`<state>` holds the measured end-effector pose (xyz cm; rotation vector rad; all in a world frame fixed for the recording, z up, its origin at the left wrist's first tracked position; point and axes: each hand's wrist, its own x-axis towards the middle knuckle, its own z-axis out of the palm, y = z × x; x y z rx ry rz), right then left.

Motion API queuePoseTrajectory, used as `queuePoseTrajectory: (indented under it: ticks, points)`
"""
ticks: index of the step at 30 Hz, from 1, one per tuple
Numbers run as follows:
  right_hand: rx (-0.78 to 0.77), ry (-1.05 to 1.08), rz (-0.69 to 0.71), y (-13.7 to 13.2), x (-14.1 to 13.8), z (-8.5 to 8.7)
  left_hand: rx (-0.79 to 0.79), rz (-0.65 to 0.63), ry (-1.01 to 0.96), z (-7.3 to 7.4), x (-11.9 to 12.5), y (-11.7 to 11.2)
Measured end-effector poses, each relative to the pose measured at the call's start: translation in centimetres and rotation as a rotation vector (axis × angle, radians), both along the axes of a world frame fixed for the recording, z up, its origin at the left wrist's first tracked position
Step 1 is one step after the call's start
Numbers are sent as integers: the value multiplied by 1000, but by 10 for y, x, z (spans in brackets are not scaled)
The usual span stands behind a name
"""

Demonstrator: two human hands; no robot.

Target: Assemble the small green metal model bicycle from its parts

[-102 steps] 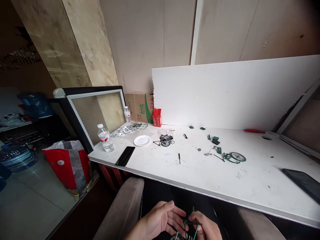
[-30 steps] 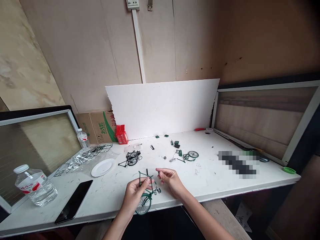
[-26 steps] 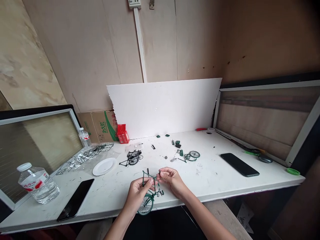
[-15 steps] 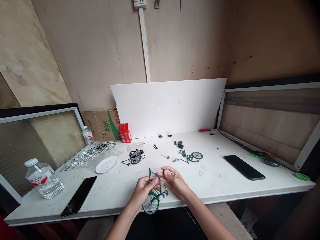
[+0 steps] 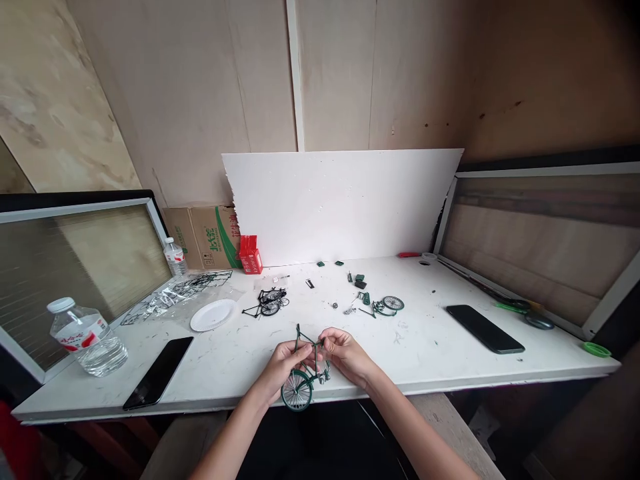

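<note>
My left hand (image 5: 281,368) is closed around the frame of a small green model bicycle (image 5: 298,389), just past the table's front edge. Its one visible wheel hangs below my fingers, and a thin green upright rises above them. At the other end of the frame, my right hand (image 5: 345,355) pinches a small dark piece (image 5: 322,342) against the top of a frame tube. My fingertips partly cover that piece, so its exact shape is hidden. Silvery parts show low on the frame, under my right fingers.
Further back lie a black model bicycle (image 5: 271,303), a green bicycle part with a wheel (image 5: 393,304) and several small green pieces (image 5: 360,283). A white plate (image 5: 214,315), a phone (image 5: 159,372) and a water bottle (image 5: 87,339) stand left; another phone (image 5: 485,328) lies right.
The dark piece in my right hand has come down slightly to the top of the frame tube. The whole view has tilted downward a little.
</note>
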<state>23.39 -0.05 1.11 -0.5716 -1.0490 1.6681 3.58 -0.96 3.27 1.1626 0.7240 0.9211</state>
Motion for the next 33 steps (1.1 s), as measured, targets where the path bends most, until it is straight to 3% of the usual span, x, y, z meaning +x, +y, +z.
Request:
queuePoseTrajectory:
  ticks: [8, 25, 33]
  points:
    - [3, -65, 5, -2, -2, 7, 59, -34, 44, 3, -4, 1]
    - [65, -152, -73, -1, -6, 6, 165, -65, 119, -12, -11, 11]
    - [125, -206, -83, 2, -10, -3, 194, -51, 109, -7, -9, 7]
